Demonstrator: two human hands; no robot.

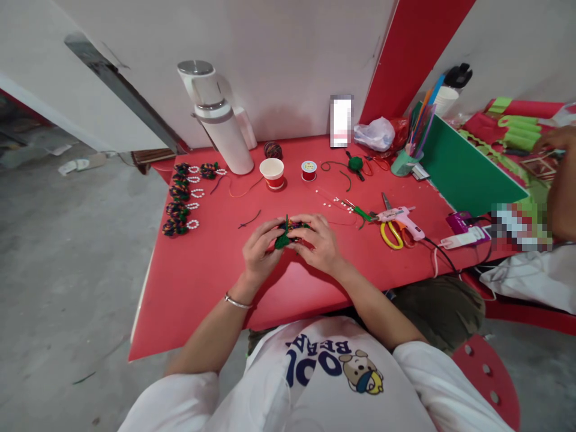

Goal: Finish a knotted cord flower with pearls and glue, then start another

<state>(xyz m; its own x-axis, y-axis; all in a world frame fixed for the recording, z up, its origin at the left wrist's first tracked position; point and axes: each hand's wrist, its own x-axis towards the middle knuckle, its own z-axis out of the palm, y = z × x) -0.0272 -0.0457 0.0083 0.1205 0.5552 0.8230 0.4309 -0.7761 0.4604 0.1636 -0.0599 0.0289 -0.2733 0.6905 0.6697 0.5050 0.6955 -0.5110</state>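
Observation:
Both my hands meet over the middle of the red table [202, 282]. My left hand [260, 251] and my right hand [317, 243] are closed round a small dark multicoloured yarn flower with green cord [288, 233]. The fingers pinch it from both sides, just above the tabletop. Most of the piece is hidden by my fingers. A silver bangle [236, 301] sits on my left wrist.
Several finished yarn flowers with pearl loops [180, 201] lie at the table's left. Behind stand a white thermos [220, 120], a red paper cup [273, 173] and a thread spool [308, 170]. Yellow scissors [390, 233] and a pink glue gun [400, 217] lie right. Another person's arm [562, 186] is at far right.

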